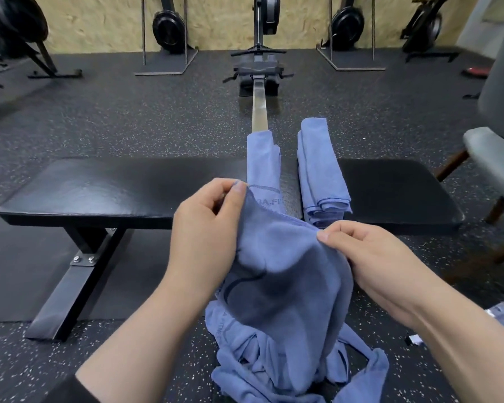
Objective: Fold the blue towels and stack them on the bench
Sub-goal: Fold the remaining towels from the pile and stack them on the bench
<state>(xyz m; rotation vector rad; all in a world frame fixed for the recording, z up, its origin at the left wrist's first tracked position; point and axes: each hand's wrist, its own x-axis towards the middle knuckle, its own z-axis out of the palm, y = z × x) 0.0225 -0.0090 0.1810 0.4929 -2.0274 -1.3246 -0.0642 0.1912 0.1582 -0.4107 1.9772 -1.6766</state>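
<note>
Two hands up in front, both pinching one blue towel (pixel 285 274) along its top hem. Left hand (pixel 207 225) curled, thumb and forefinger nipping the hem at the upper left corner, the other fingers tucked in behind the cloth. Right hand (pixel 370 251) likewise curled, thumb and fingertips clamped on the hem lower and to the right, knuckles toward the camera. Held towel slack between the two grips, sagging in a broad fold with dark printed lettering and a curved dark line on its face, lower end trailing down into a loose heap of blue towels (pixel 300 362) bunched on the speckled floor (pixel 146 117) close to the camera.

Beyond the hands, a black padded bench (pixel 99 187) running left to right on a black metal leg (pixel 67 289). On the bench, right of centre, a stack of folded blue towels (pixel 317 173), long and narrow, layered edges facing the camera, far end past the bench's back edge. Just left of that stack, another blue towel laid out lengthwise (pixel 261 158), partly hidden by the held one; cannot tell how many folds in it. Nothing serving as a bin or basket for the cloth: only the bench top and the floor heap.

Farther back, a rowing machine (pixel 258 71) with its rail pointing toward the bench, more gym machines against a pale board wall (pixel 99 21), and a grey chair (pixel 495 135) at the right edge.
</note>
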